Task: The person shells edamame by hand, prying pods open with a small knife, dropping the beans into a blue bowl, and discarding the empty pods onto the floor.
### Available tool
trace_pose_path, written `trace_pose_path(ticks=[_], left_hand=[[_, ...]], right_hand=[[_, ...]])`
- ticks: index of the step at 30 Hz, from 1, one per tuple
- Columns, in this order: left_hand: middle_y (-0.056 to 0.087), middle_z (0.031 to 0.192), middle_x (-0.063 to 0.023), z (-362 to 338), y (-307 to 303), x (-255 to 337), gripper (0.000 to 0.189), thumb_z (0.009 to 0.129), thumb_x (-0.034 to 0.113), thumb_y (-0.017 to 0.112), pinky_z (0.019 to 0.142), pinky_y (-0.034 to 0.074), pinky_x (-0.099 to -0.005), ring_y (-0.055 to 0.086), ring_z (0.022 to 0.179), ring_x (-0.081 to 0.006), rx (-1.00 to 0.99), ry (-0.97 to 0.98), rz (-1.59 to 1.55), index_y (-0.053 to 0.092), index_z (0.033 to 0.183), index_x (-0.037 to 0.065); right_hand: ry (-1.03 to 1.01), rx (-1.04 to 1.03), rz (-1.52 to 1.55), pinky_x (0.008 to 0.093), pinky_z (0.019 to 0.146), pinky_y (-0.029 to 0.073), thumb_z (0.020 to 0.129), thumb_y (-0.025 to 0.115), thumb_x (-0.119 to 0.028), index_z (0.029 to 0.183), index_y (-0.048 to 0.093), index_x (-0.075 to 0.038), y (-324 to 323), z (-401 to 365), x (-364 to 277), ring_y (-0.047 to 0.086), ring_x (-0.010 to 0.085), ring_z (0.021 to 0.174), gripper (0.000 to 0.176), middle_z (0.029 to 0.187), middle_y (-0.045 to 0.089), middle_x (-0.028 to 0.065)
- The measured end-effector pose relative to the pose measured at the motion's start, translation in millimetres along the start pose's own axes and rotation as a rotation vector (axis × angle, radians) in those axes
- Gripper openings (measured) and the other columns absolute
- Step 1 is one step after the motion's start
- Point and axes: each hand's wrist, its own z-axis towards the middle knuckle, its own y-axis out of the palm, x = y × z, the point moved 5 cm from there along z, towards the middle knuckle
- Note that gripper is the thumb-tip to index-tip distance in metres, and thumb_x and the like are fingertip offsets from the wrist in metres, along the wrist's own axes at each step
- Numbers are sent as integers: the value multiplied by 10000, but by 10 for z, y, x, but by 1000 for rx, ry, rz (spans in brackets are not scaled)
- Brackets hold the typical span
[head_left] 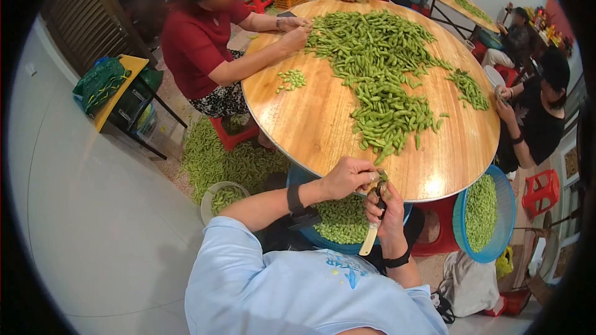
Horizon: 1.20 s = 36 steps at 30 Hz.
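Note:
My left hand (347,177) is closed at the table's near edge, its fingertips pinching a green soybean pod (382,175). Close beside it, my right hand (391,211) is wrapped around a small hand tool (370,239), black at the upper part with a cream handle end sticking out below. The tool's working end meets the pod and is too small to make out. Under my hands, a blue basin (302,177) holds many shelled green beans (341,223). A large heap of pods (379,56) spreads over the round wooden table (310,130), reaching toward my hands.
A person in red (202,49) works at the left beside a few loose beans (290,80). Others sit at the far side and right. Pods cover the floor (217,155) near a white bucket (207,208). Another blue basin (509,211) stands right, near red stools (540,193).

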Motion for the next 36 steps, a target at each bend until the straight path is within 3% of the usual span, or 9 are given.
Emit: trace_pose_path(ticks=[2,8,13,15,18,25,27,30,36], left_hand=[[598,654,-28,-88,125,-232,144,867,93,572,448,412,-246,540,512,-101,-120,-612,-597,646,924,-16],[607,710,-3,-91,310,-314,169,872,52,491,502,426,-204,555,609,-60,-30,-449,-481,640,916,-15],[576,756,-245,-170,341,-88,181,747,45,524,610,466,-414,590,670,-363,-52,-195,23,585,896,-37],[581,756,-230,-211,307,-7,177,750,51,528,614,466,-407,591,678,-353,-64,-204,44,589,891,-36],[587,783,-191,-224,272,-44,194,751,82,565,637,465,-386,593,724,-329,-49,-144,88,605,902,-34],[620,796,-112,-299,274,11,213,808,125,624,639,467,-326,600,728,-231,40,-39,145,623,933,-47],[612,735,-82,-307,335,-165,198,824,144,627,593,472,-301,597,661,-152,-82,-423,-217,606,879,-45],[603,715,-6,-296,353,-181,182,874,165,617,551,453,-242,563,637,-68,-59,-500,-551,617,877,-17],[608,728,4,-173,254,-124,140,924,141,566,491,409,-180,531,572,-37,-17,-592,-564,622,983,27]], right_hand=[[-157,19,-234,191,374,330,974,471,-160,1242,502,-47,-8,-9,-46,431,90,478,293,750,539,74],[-476,102,-774,178,420,355,947,485,-33,1199,532,48,28,-42,-73,475,42,526,269,738,556,11],[-635,218,-1005,171,460,366,915,536,-22,1079,573,10,-58,-80,-190,463,35,539,171,703,538,-9],[-685,207,-1221,175,454,368,904,548,-33,1024,574,3,-124,-40,-194,459,35,523,128,686,541,-9],[-475,225,-830,181,441,365,909,521,-29,1009,573,2,-159,-40,-225,460,39,507,117,682,550,1],[-409,181,-952,186,431,348,908,498,-22,975,556,5,-238,-44,-250,444,36,494,92,651,525,-12],[-402,188,-963,187,430,346,908,496,-19,979,554,1,-246,-74,-237,441,35,494,94,647,521,-13],[-391,168,-922,185,425,339,916,497,-22,997,546,-13,-188,-54,-265,430,33,494,95,653,507,-16],[-282,107,-588,193,433,366,979,428,-117,1300,469,-8,-66,-77,-195,443,53,551,342,723,500,8]])
